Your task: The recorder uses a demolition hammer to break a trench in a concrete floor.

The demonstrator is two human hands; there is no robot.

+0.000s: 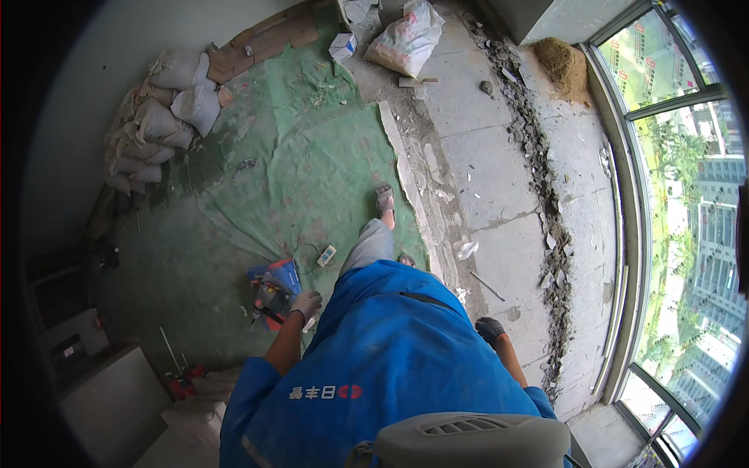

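Observation:
My left hand (308, 303), in a pale grey glove, hangs beside my body with its fingers loosely apart. It holds nothing that I can see. Just left of it, on the green floor sheet (296, 171), lies a blue case (286, 271) with red and black tools (271, 295) on it, partly blurred. My right hand (490, 331) wears a dark glove and hangs at my other side, over the grey floor. Its fingers are too dark to make out, and nothing visible sticks out of it. A long drill bit (488, 286) lies on the floor ahead of it.
A trench of broken rubble (538, 171) runs along the right floor, with a sand heap (562, 69) at its far end. Filled sacks (160, 117) are piled by the left wall; a white sack (406, 37) stands far ahead. Windows (679, 195) line the right side.

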